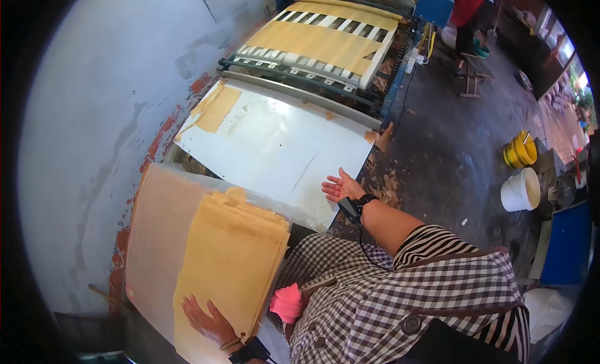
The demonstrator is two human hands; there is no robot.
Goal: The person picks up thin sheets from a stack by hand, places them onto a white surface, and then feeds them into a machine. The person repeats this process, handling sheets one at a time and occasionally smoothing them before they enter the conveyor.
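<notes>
A stack of thin yellow-tan sheets (pixel 231 257) with ragged edges lies in front of me on a plastic-covered board (pixel 159 232). My left hand (pixel 209 320) rests over the near end of that stack, fingers spread. Farther out, a white board (pixel 269 139) slopes up to a machine (pixel 300 82). Near its right edge is my right hand (pixel 342 187), palm turned up, fingers apart and nothing in it. Over the machine's bed run yellow-tan sheets (pixel 312 42), with a row of white and dark strips between them.
Torn tan scraps (pixel 384 192) litter the floor right of the white board. Farther right stand a yellow bucket (pixel 520 150) and a white bucket (pixel 520 190). A small wooden stool (pixel 476 73) is near a person (pixel 465 20) at the back. A wall (pixel 94 114) borders the left side.
</notes>
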